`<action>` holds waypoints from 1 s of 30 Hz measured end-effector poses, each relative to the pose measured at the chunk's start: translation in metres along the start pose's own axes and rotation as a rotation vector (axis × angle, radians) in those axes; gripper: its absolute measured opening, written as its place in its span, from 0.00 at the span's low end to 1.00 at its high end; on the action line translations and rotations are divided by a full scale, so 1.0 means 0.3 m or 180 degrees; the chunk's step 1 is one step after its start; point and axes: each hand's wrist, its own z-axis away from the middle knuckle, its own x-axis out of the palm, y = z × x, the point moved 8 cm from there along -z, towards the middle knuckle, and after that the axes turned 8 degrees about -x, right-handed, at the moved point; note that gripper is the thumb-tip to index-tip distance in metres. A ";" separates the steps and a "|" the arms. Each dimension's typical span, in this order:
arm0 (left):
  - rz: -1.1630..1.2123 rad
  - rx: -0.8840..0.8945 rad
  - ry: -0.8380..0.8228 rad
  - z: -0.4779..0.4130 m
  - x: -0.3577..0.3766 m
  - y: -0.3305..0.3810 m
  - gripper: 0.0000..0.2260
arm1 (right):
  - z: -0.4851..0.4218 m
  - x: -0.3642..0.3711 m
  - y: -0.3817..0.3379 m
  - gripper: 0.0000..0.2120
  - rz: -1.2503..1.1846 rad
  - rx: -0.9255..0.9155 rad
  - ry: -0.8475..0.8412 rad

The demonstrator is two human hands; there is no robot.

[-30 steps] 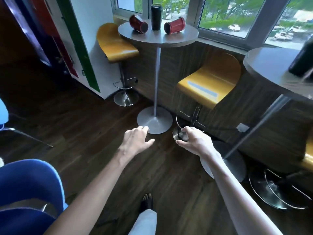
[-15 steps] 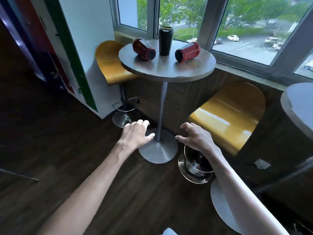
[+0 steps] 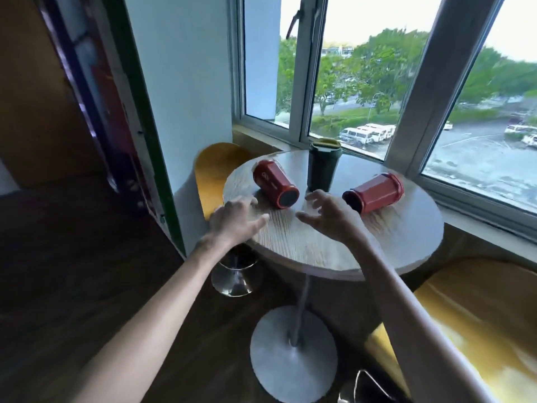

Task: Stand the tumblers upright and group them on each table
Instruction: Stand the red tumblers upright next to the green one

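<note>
Red tumblers, two: left one (image 3: 275,184) and right one (image 3: 374,192) lying toppled on counter (image 3: 334,245); dark tumbler (image 3: 323,165) upright. Left hand (image 3: 236,219), right hand (image 3: 328,216): grip apart, empty.

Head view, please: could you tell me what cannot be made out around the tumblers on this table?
- Left red tumbler: its mouth faces away; lid or contents unseen.
- Right red tumbler: its near end is dark and partly behind the right hand.
- Dark tumbler: its base is hidden behind the right hand's fingers.
- Round table: its far rim is blurred.
- Left hand: contact with the table unclear.
</note>
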 end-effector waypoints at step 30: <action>0.3656 -0.0185 -0.0650 -0.643 0.109 -0.057 0.37 | -0.450 0.105 0.104 0.42 -0.0808 -0.0066 0.1003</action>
